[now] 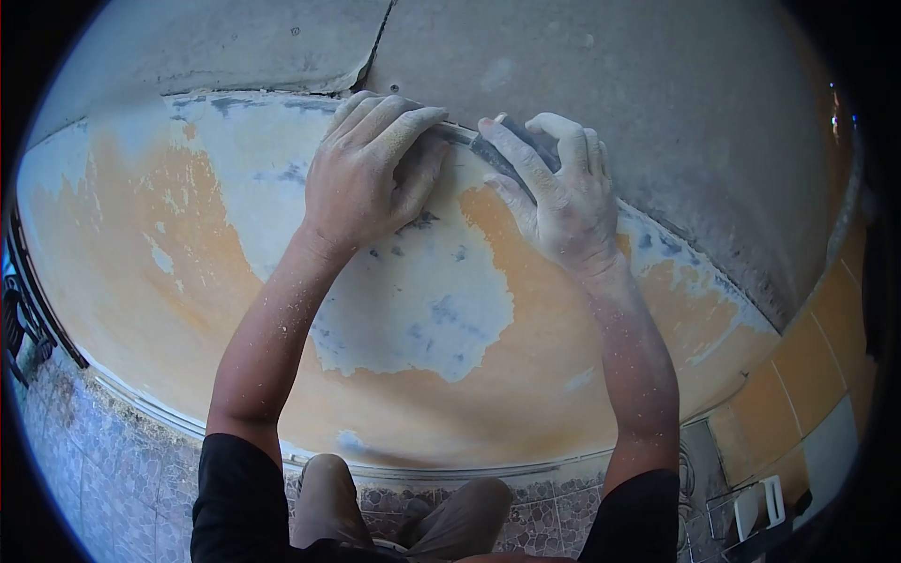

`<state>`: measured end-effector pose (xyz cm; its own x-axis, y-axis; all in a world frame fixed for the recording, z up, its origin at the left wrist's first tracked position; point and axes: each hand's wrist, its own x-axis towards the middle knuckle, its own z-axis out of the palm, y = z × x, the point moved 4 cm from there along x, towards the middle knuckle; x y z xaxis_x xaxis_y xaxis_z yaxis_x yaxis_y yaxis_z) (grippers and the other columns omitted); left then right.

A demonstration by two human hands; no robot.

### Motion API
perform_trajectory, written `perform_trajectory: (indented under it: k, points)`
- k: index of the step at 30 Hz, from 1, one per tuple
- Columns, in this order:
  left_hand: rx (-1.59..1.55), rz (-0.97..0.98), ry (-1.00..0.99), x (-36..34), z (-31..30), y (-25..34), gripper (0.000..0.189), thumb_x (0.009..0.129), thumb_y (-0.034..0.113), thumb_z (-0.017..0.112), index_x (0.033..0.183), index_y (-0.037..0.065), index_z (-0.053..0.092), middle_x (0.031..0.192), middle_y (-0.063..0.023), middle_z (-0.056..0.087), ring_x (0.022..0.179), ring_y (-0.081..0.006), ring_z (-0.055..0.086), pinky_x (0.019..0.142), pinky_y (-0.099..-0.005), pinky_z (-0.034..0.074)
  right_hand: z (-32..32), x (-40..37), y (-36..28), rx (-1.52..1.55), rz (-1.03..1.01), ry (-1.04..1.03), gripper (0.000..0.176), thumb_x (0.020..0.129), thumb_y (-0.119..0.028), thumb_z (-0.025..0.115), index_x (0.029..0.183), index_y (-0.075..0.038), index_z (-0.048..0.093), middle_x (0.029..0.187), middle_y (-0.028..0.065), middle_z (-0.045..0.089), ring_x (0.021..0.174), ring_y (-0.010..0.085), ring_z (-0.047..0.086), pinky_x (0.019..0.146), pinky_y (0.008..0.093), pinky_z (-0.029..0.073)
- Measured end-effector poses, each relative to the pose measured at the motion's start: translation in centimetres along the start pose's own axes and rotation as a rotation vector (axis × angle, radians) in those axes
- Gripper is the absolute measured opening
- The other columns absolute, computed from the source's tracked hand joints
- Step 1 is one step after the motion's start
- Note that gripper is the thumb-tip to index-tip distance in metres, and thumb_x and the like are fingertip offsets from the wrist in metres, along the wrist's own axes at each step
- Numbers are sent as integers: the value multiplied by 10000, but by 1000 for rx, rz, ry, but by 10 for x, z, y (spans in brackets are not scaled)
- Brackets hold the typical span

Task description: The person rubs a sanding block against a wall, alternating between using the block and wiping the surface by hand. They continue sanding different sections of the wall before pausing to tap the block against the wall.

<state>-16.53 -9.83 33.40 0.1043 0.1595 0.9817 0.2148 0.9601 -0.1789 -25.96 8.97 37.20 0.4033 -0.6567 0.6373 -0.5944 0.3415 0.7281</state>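
The right hand (563,188) is pinching a dark block (496,160) between its thumb and fingers, right by the edge where the patchy panel (404,413) is meeting the gray surface (619,84). The left hand (371,155) is curling its fingers close together at that same edge, with its thumb tucking in below (whether it is gripping something there, I cannot tell). Pale dust is covering both hands, so the block could be slipping out if the pinch is getting loose. The fingers are lying close to the rough edge, so a quick slide could be scraping them. The orange coat is showing ragged rims around the white patch (422,319), so hard rubbing there could be chipping off more.
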Motion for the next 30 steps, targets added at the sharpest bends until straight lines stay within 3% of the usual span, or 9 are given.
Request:
perform_trajectory:
  k: [2,5,11,15,17,18,23,26,30]
  points:
    - [19,-22,-9,-2,3,4,228,890,151,749,1103,69,736,1018,-89,726,974,-301,674,931,-422,524,1,-6,-5,26,149,116,555,907,-284,793,1441,-213,661,1144,33,547,991,225,532,903,364,466]
    - [9,-71,18,-3,6,3,183,884,161,756,1046,75,751,982,-76,717,948,-297,666,917,-418,522,13,-34,-19,-2,364,214,536,970,-407,728,1488,-326,615,1168,26,549,968,228,529,856,397,461]
    - [44,-23,58,-3,8,3,178,896,133,760,1059,64,773,958,-77,722,900,-258,650,836,-374,521,46,-165,-129,81,733,338,464,990,-347,737,1419,-177,685,1191,89,562,1001,278,526,862,409,433]
    - [56,10,86,-2,13,3,121,876,140,743,986,90,757,911,-58,701,882,-268,649,862,-386,515,61,-246,-193,39,659,211,448,1004,-260,725,1409,-79,662,1250,147,521,1068,312,510,911,417,442]
    - [94,-4,84,-2,12,4,110,883,155,740,976,100,759,878,-42,687,850,-250,637,836,-374,512,52,-239,-184,66,610,197,454,986,-287,740,1383,-76,677,1243,139,542,1077,316,507,929,443,412]
    - [96,14,105,-2,14,3,99,891,159,736,974,110,761,858,-26,678,834,-239,631,828,-368,510,44,-213,-158,41,641,239,461,940,-296,780,1377,-170,706,1195,92,560,1039,284,533,933,444,388]
    - [110,0,31,-3,13,4,141,933,189,729,1032,103,778,944,-42,726,869,-246,661,874,-370,508,18,-95,-16,175,865,622,589,901,-288,830,1407,-40,659,1084,76,580,1005,263,532,896,411,380]
    - [112,17,36,-4,14,1,145,936,191,721,1038,107,780,948,-40,730,879,-247,666,894,-368,505,16,-92,-29,38,832,581,581,919,-163,828,1419,41,612,1098,88,564,1004,244,524,876,356,455]
    - [119,48,91,-1,17,-1,132,921,187,711,1018,121,771,909,-29,709,851,-242,652,890,-370,506,48,-159,-146,40,866,474,667,890,-340,841,1453,-61,617,1098,65,604,991,255,533,893,424,383]
